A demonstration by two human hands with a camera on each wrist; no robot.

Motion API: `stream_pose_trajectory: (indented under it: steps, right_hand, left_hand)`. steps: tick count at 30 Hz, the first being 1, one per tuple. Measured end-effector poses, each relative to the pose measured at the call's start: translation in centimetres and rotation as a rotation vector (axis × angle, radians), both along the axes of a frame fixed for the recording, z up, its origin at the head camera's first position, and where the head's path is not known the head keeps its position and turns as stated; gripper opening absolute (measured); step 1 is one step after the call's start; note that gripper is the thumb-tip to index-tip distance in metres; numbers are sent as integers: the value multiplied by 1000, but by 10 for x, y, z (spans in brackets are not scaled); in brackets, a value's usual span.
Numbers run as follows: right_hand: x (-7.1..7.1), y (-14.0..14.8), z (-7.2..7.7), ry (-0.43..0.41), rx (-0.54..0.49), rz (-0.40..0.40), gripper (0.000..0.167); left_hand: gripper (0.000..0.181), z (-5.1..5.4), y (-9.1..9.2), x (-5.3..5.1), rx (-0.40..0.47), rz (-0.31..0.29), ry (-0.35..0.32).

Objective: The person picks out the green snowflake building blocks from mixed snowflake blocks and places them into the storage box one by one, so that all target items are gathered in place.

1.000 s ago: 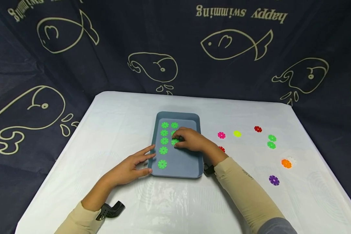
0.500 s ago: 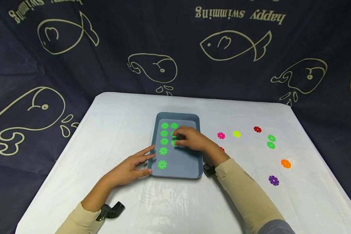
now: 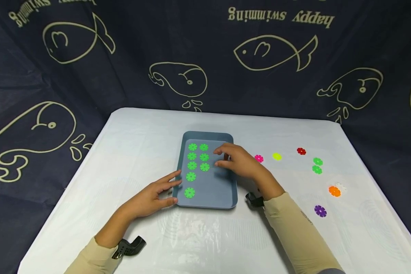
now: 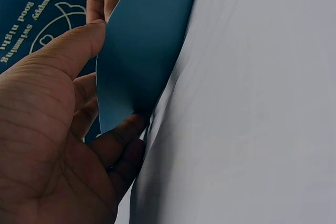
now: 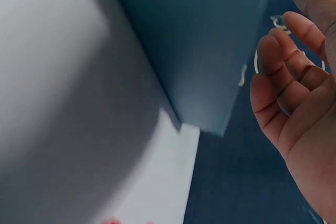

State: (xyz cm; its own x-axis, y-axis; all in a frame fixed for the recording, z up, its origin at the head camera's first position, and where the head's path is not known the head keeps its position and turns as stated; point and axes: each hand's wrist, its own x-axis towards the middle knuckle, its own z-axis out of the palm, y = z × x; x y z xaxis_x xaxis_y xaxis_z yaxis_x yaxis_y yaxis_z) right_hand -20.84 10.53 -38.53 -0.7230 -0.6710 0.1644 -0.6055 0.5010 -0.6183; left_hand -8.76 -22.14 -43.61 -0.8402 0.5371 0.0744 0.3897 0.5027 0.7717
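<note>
A grey-blue rectangular tray point(image 3: 220, 190) holds several green notched plastic discs point(image 3: 191, 176) in two columns, the right one shorter. My left hand point(image 3: 154, 198) is at the tray's left edge with its fingers spread. In the left wrist view, the left thumb point(image 4: 79, 51) touches the rim and the other fingertips meet the outer wall. Over the tray's right half hovers my right hand point(image 3: 238, 160), its fingers loosely bent and nothing between them. The right wrist view shows the same hand point(image 5: 304, 98) above the tray wall point(image 5: 194, 51), apart from it.
Right of the tray lie loose discs on the white table point(image 3: 274, 236): pink point(image 3: 258, 158), yellow point(image 3: 277, 156), red point(image 3: 301, 151), two green point(image 3: 317, 166), orange point(image 3: 334, 191), a whitish one point(image 3: 341, 187) and purple point(image 3: 320, 211). A dark printed cloth point(image 3: 219, 91) hangs behind.
My right hand has let go of the lowest green disc in the right column and moved right and up from it. My left hand has stayed in place.
</note>
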Motion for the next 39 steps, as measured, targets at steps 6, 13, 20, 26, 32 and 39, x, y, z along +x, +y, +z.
stream_pose_trajectory:
  steps: [6, 13, 20, 26, 32, 39]
  right_hand:
    - [5, 29, 6, 79, -18, -60, 33]
    - [3, 67, 12, 84, -2, -155, 30]
    - [-5, 110, 6, 20, 6, -331, 30]
    - [-5, 147, -4, 6, 43, -463, 33]
    - [0, 178, -15, 37, 87, -516, 37]
    - [9, 204, -22, 13, 132, -619, 41]
  left_hand:
    - [66, 0, 1, 0, 1, 0, 11]
    - [64, 1, 1, 1, -1, 3, 27]
    - [65, 2, 0, 1, 9, 2, 6]
    - [65, 1, 0, 1, 1, 4, -5]
    - [65, 1, 0, 1, -3, 5, 2]
    - [65, 1, 0, 0, 1, -2, 3]
